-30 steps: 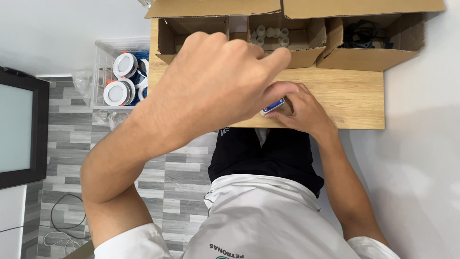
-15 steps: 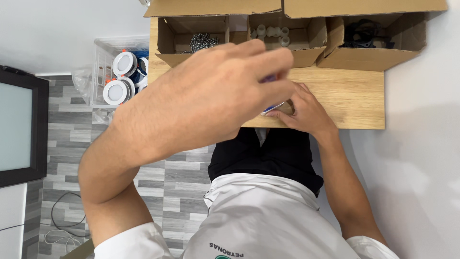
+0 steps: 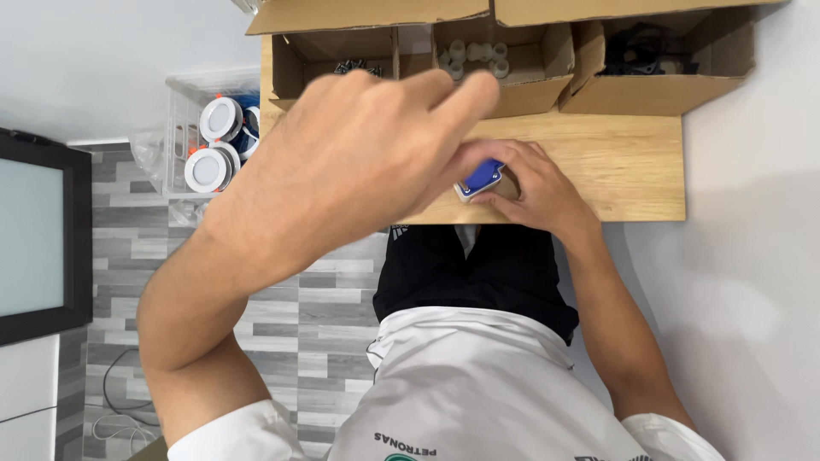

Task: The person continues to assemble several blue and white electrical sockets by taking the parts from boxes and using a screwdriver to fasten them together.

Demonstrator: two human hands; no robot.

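Note:
My right hand (image 3: pixel 536 189) rests on the wooden table (image 3: pixel 623 166) near its front edge and grips a small blue-and-white plastic piece (image 3: pixel 480 177) between thumb and fingers. My left hand (image 3: pixel 359 162) hovers close to the camera, above and left of that piece, back facing me, with its fingers bunched and pointing right. Its palm is hidden, so I cannot see whether it holds anything. It covers much of the table's left half.
Three open cardboard boxes line the table's far edge: a left one (image 3: pixel 295 55), a middle one (image 3: pixel 547 51) with small white parts (image 3: pixel 475 56), and a right one (image 3: pixel 675 85) with dark parts. A clear bin (image 3: pixel 175 111) of round white lamps (image 3: pixel 219 119) stands left, beside a dark screen (image 3: pixel 34 230).
My left hand's fingers have lifted and stretched to the right above the blue piece. The right hand has turned the blue piece, so more of it shows.

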